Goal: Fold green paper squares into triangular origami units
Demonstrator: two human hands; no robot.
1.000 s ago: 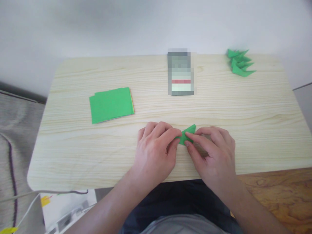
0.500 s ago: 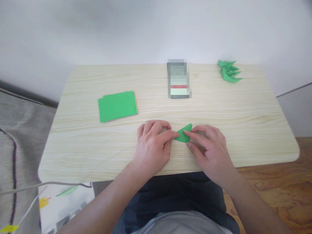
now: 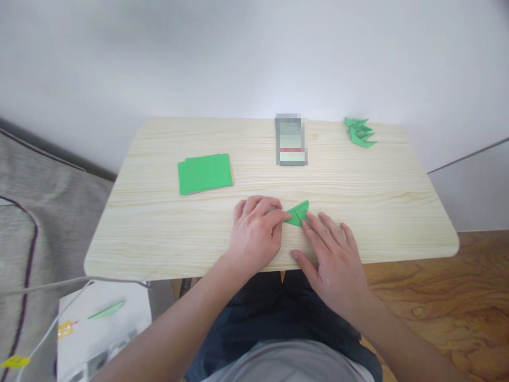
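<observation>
A small piece of folded green paper [image 3: 297,214], roughly triangular with a crease and flap showing, lies on the table in front of me. Its left tip is under the index finger of my left hand [image 3: 256,231], whose fingers are curled and closed on it; the thumb is partly hidden. My right hand [image 3: 336,260] is open, fingers stretched out and thumb apart, with the fingertips at the paper's right edge. Beyond my left hand sits a stack of green paper sheets [image 3: 205,174].
A phone with a blurred screen [image 3: 291,140] lies at the back middle of the wooden table [image 3: 143,223]. Several folded green paper pieces [image 3: 360,133] are grouped at the back right. Cables [image 3: 71,284] run past the lower left, above a white surface [image 3: 131,305] holding another green piece.
My right hand has opened, its thumb and fingers drawing away from the paper and flattening out. The left hand keeps its hold on the tip. The whole view has shifted slightly.
</observation>
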